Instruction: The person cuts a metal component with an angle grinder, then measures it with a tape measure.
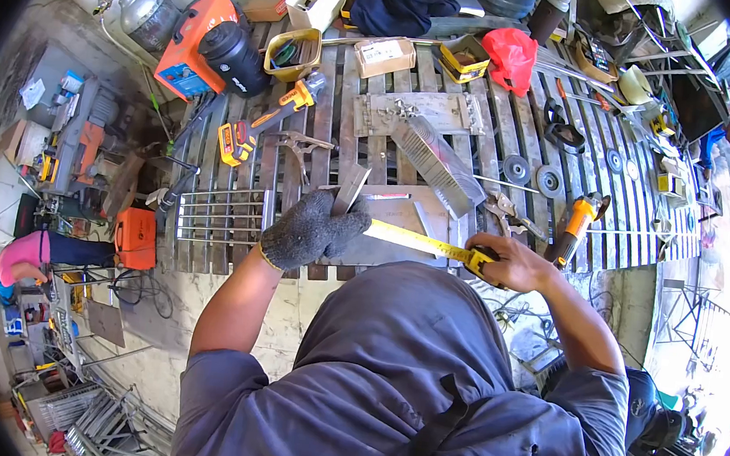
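Observation:
My left hand (307,233), in a dark grey knit glove, is closed around a small flat metal piece (351,188) that sticks up past the fingers. The end of a yellow tape blade (417,239) meets this glove. A thin red-and-white marker (390,196) extends to the right beside the gloved fingers. My bare right hand (515,265) grips the yellow-and-black tape measure (479,258), its blade drawn out between both hands. Beneath them is a flat metal sheet (428,209) on the slatted metal bench (196,251).
A ridged metal piece (437,166) lies ahead, with locking pliers (303,145) to its left. An angle grinder (580,227) rests at right near grinding discs (549,177). A yellow cordless tool (270,118) is at left. Another person (29,253) bends over at far left.

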Action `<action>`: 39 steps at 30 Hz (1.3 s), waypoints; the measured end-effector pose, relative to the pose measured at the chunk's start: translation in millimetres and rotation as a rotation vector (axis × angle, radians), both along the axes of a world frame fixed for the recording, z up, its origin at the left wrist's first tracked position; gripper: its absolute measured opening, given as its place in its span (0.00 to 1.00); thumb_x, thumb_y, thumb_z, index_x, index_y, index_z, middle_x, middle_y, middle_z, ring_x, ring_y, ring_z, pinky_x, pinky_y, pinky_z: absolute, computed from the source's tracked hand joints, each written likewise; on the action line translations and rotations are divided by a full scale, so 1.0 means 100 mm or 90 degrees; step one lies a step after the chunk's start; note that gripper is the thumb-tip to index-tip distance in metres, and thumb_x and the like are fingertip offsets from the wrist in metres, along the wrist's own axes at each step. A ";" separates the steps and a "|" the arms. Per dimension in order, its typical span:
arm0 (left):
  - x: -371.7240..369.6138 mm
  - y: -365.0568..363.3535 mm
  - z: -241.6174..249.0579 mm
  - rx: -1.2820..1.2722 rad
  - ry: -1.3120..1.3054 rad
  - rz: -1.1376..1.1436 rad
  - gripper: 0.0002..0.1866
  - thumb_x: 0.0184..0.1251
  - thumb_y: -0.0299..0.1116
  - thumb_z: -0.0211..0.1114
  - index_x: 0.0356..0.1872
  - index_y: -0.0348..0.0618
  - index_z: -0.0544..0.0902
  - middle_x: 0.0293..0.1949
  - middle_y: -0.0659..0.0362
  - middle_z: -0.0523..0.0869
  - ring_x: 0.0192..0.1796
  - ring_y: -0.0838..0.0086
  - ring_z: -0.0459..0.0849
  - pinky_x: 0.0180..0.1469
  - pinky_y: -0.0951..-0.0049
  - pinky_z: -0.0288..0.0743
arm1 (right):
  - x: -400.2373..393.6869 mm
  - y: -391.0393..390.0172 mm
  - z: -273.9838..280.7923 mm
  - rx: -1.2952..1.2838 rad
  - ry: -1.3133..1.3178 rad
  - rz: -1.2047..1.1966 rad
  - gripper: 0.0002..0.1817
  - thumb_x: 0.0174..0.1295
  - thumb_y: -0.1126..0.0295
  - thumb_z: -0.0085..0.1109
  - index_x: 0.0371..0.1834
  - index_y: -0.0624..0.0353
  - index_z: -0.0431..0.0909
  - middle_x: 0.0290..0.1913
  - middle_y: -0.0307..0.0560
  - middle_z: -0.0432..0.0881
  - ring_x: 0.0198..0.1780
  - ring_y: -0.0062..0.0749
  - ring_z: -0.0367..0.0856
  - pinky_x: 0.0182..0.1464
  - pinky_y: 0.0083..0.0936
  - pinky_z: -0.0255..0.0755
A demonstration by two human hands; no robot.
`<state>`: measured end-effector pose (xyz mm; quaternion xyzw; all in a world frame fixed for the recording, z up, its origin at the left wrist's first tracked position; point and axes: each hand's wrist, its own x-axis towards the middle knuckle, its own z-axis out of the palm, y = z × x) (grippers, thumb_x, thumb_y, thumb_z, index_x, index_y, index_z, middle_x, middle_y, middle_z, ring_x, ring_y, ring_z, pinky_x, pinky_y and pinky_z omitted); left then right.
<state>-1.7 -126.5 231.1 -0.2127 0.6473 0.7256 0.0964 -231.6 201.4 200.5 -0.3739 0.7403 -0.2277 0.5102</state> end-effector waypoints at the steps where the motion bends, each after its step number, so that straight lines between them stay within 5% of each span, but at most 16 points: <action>1: -0.01 -0.02 -0.03 0.034 0.006 0.011 0.10 0.85 0.39 0.69 0.43 0.44 0.86 0.24 0.69 0.77 0.22 0.82 0.71 0.25 0.73 0.62 | 0.03 0.04 -0.01 0.014 -0.006 -0.018 0.29 0.72 0.49 0.69 0.68 0.56 0.83 0.46 0.57 0.92 0.46 0.44 0.91 0.54 0.40 0.82; 2: -0.01 -0.06 -0.10 0.042 0.001 0.015 0.11 0.86 0.40 0.69 0.45 0.43 0.86 0.23 0.69 0.76 0.21 0.82 0.70 0.25 0.72 0.60 | 0.11 0.06 -0.04 0.002 0.100 0.011 0.30 0.76 0.46 0.66 0.70 0.56 0.85 0.44 0.57 0.93 0.45 0.42 0.93 0.53 0.39 0.83; 5: -0.03 -0.07 -0.16 0.039 0.010 0.017 0.13 0.85 0.44 0.71 0.44 0.46 0.89 0.21 0.70 0.77 0.22 0.83 0.72 0.25 0.74 0.64 | 0.30 0.11 -0.06 0.037 0.074 -0.011 0.31 0.79 0.45 0.64 0.73 0.55 0.85 0.46 0.57 0.94 0.48 0.44 0.94 0.56 0.41 0.84; 9: -0.08 -0.15 -0.02 0.082 0.042 0.021 0.13 0.85 0.44 0.72 0.45 0.46 0.87 0.22 0.71 0.75 0.20 0.83 0.72 0.24 0.73 0.63 | 0.27 0.29 -0.23 -0.045 0.067 -0.002 0.26 0.82 0.54 0.59 0.74 0.56 0.84 0.50 0.58 0.94 0.56 0.45 0.93 0.62 0.42 0.83; 14: -0.18 -0.73 0.00 0.203 0.070 0.154 0.13 0.85 0.45 0.72 0.44 0.46 0.85 0.23 0.70 0.74 0.19 0.84 0.70 0.23 0.76 0.61 | 0.32 0.47 -0.46 0.050 0.095 -0.093 0.18 0.82 0.56 0.60 0.63 0.53 0.91 0.43 0.58 0.93 0.49 0.45 0.93 0.55 0.43 0.82; 18: -0.27 -0.92 -0.33 0.257 0.012 0.165 0.11 0.82 0.41 0.71 0.44 0.45 0.85 0.23 0.68 0.78 0.20 0.81 0.75 0.24 0.76 0.68 | 0.45 0.62 -0.79 0.068 0.210 -0.171 0.19 0.77 0.52 0.65 0.51 0.55 0.95 0.44 0.62 0.94 0.48 0.57 0.95 0.56 0.48 0.85; 19: -0.22 -0.81 -0.37 0.151 0.043 0.200 0.10 0.80 0.40 0.70 0.45 0.45 0.85 0.25 0.65 0.81 0.22 0.79 0.79 0.26 0.75 0.72 | 0.47 0.66 -0.79 0.085 0.205 -0.204 0.19 0.77 0.52 0.65 0.50 0.55 0.95 0.43 0.62 0.94 0.48 0.57 0.95 0.56 0.48 0.85; 20: -0.18 -1.06 -0.85 0.107 -0.054 0.087 0.09 0.78 0.39 0.70 0.47 0.47 0.84 0.27 0.64 0.83 0.24 0.78 0.81 0.27 0.72 0.75 | 0.47 0.70 -0.78 0.102 0.200 -0.237 0.19 0.77 0.52 0.66 0.50 0.55 0.95 0.42 0.63 0.94 0.47 0.57 0.94 0.55 0.49 0.85; 23: 0.01 -0.94 -1.30 -0.397 -0.079 -0.177 0.16 0.71 0.26 0.63 0.59 0.37 0.80 0.30 0.55 0.85 0.26 0.65 0.86 0.33 0.59 0.83 | 0.42 0.69 -0.49 0.139 0.222 -0.319 0.20 0.77 0.51 0.66 0.47 0.58 0.95 0.38 0.63 0.92 0.42 0.56 0.93 0.50 0.50 0.83; 25: -0.02 -0.68 -1.03 -0.418 -0.099 -0.227 0.20 0.66 0.31 0.66 0.57 0.35 0.88 0.34 0.47 0.93 0.34 0.58 0.93 0.43 0.57 0.86 | 0.35 0.81 -0.46 0.129 0.220 -0.377 0.21 0.77 0.50 0.66 0.46 0.59 0.94 0.37 0.63 0.91 0.40 0.56 0.92 0.48 0.50 0.82; 27: -0.06 -0.64 -1.05 -0.525 -0.085 -0.304 0.18 0.62 0.40 0.72 0.44 0.35 0.94 0.40 0.41 0.95 0.40 0.53 0.95 0.49 0.55 0.86 | 0.29 0.80 -0.35 0.141 0.230 -0.417 0.23 0.78 0.48 0.64 0.47 0.59 0.93 0.38 0.64 0.91 0.41 0.57 0.92 0.48 0.51 0.82; 29: -0.10 -0.57 -0.85 -0.546 -0.089 -0.355 0.19 0.63 0.41 0.75 0.49 0.38 0.96 0.44 0.42 0.97 0.46 0.53 0.97 0.52 0.57 0.87 | 0.25 0.72 -0.12 0.163 0.269 -0.430 0.22 0.78 0.48 0.63 0.48 0.57 0.93 0.44 0.64 0.93 0.49 0.62 0.94 0.54 0.55 0.85; 35: -0.18 -0.67 -0.88 -0.572 0.076 -0.160 0.22 0.57 0.29 0.82 0.54 0.36 0.91 0.43 0.48 0.95 0.45 0.56 0.95 0.52 0.57 0.88 | 0.04 0.71 -0.09 0.046 0.474 -0.325 0.14 0.75 0.56 0.64 0.52 0.47 0.94 0.44 0.49 0.95 0.51 0.54 0.94 0.55 0.55 0.82; 39: -0.27 -0.63 -0.67 -0.547 0.168 -0.034 0.20 0.59 0.25 0.81 0.53 0.36 0.87 0.43 0.52 0.91 0.46 0.65 0.90 0.53 0.61 0.86 | -0.10 0.67 0.07 0.000 0.501 -0.358 0.14 0.70 0.58 0.66 0.50 0.48 0.94 0.44 0.49 0.93 0.52 0.51 0.93 0.55 0.55 0.81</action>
